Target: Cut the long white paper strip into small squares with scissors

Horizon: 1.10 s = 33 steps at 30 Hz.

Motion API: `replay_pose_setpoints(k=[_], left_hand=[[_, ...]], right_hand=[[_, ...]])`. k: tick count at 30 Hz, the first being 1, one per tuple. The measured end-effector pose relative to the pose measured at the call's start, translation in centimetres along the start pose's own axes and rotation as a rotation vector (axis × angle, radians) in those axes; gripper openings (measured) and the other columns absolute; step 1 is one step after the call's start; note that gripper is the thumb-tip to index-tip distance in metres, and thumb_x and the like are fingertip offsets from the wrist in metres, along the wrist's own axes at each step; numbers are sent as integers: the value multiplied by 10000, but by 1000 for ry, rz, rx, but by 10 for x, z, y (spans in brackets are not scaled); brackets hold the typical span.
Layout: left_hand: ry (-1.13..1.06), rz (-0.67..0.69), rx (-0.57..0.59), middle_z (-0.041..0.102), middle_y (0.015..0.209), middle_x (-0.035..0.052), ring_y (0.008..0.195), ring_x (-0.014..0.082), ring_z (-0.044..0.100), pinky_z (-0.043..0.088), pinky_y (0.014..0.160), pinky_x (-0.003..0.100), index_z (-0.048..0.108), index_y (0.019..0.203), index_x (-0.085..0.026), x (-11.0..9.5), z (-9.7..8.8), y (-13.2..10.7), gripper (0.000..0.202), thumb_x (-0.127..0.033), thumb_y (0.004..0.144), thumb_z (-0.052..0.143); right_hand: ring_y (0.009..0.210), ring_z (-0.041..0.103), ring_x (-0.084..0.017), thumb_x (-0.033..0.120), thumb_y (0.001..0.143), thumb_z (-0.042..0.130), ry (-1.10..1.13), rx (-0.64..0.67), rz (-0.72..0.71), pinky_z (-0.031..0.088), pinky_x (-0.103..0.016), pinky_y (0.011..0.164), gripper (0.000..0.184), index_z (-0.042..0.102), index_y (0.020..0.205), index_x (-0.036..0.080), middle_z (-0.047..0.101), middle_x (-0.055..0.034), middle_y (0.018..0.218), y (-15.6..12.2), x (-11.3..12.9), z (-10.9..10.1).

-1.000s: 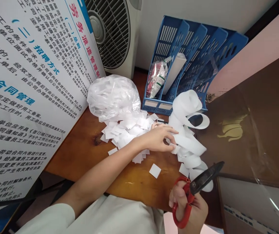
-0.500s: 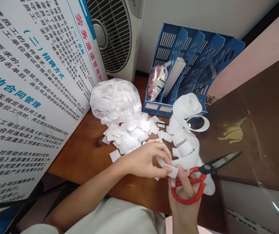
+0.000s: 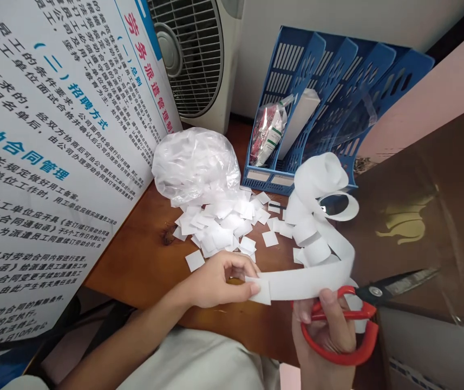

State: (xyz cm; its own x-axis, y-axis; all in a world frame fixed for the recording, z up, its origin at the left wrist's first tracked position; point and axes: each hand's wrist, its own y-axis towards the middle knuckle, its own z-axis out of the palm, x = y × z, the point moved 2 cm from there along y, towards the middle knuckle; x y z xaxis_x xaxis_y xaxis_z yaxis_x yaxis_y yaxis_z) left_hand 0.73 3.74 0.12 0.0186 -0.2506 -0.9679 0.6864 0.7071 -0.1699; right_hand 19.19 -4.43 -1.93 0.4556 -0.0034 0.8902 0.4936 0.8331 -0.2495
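My left hand (image 3: 226, 279) pinches the end of a long white strip (image 3: 311, 279) between thumb and fingers. A white square piece (image 3: 262, 291) lies over that end, under the thumb. My right hand (image 3: 329, 319) is wrapped round the red handles of the scissors (image 3: 357, 309), whose dark blades point away to the right. The right thumb lies at the lower edge of the strip; whether it grips the strip I cannot tell. Beyond the hands, the strip runs back in loose coils (image 3: 317, 216). A pile of white squares (image 3: 219, 227) lies past my left hand.
A clear plastic bag (image 3: 195, 165) of white pieces sits behind the pile on the wooden table (image 3: 134, 260). Behind the coils stands a blue file rack (image 3: 296, 70) with a packet (image 3: 270, 132) in it. A fan (image 3: 191, 54) and a printed board (image 3: 53, 162) are at the left.
My left hand has moved left, away from the right, and a length of strip now stretches between them. The right hand has shifted slightly right with the scissors.
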Motion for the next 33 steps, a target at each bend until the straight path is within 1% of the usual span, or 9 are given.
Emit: replay_pose_setpoints(k=[3, 6, 12, 15, 19, 22, 25, 27, 33], left_hand=[[41, 54, -69, 693, 953, 79, 844, 171, 632, 498, 798, 289, 653, 790, -152, -8, 8, -1, 109, -207, 872, 699], [145, 99, -81, 677, 967, 73, 862, 178, 632, 496, 813, 300, 666, 774, -155, -14, 14, 0, 81, -168, 847, 699], [64, 6, -132, 580, 1194, 104, 859, 159, 632, 520, 759, 282, 675, 767, -144, -8, 15, 2, 159, -263, 849, 742], [45, -13, -197, 603, 1118, 93, 829, 148, 613, 505, 736, 268, 686, 799, -142, -5, 16, 4, 185, -305, 852, 757], [-21, -48, -262, 611, 939, 26, 702, 97, 537, 448, 673, 236, 652, 943, -173, -4, 16, 4, 242, -324, 826, 800], [-124, -103, -253, 595, 885, -8, 621, 66, 471, 380, 592, 208, 651, 1050, -194, 1, 13, 5, 376, -324, 765, 859], [-113, -141, -225, 536, 666, -34, 557, 71, 397, 298, 521, 211, 737, 986, -162, 6, 12, 7, 319, -354, 762, 859], [-88, -140, -255, 545, 613, -21, 557, 89, 424, 306, 518, 225, 774, 937, -148, 8, 11, 8, 295, -383, 773, 845], [-103, -131, -323, 680, 702, 44, 641, 149, 588, 435, 582, 252, 799, 947, -152, 4, 12, 8, 322, -433, 791, 819]], right_hand=[[370, 464, -97, 364, 825, 721, -37, 20, -13, 394, -257, 514, 338, 449, 731, 187, 479, 57, 420, -10, -10, 11], [382, 451, -69, 314, 815, 752, -59, -1, 71, 339, -211, 476, 270, 521, 825, 174, 502, 67, 462, -21, -18, 21], [370, 399, -69, 334, 830, 720, -54, -5, 174, 266, -217, 472, 260, 513, 834, 176, 434, 77, 401, -23, -16, 27], [364, 378, -67, 339, 861, 667, -56, 45, 166, 266, -230, 510, 218, 519, 872, 179, 415, 84, 384, -21, -15, 28], [367, 351, -57, 333, 844, 668, -20, 22, 212, 240, -221, 498, 237, 546, 991, 191, 390, 100, 413, -20, -15, 30], [364, 341, -55, 316, 843, 662, 9, 29, 241, 235, -216, 488, 232, 541, 1007, 205, 399, 100, 424, -20, -15, 31], [364, 357, -56, 303, 858, 649, 8, 35, 221, 294, -227, 525, 197, 528, 975, 201, 412, 100, 416, -19, -15, 31], [377, 369, -47, 308, 855, 665, -4, 14, 201, 331, -228, 553, 209, 511, 942, 196, 415, 104, 434, -19, -15, 31], [419, 444, -46, 363, 803, 753, -130, -26, 155, 320, -189, 490, 325, 520, 936, 180, 487, 85, 523, -24, -13, 34]])
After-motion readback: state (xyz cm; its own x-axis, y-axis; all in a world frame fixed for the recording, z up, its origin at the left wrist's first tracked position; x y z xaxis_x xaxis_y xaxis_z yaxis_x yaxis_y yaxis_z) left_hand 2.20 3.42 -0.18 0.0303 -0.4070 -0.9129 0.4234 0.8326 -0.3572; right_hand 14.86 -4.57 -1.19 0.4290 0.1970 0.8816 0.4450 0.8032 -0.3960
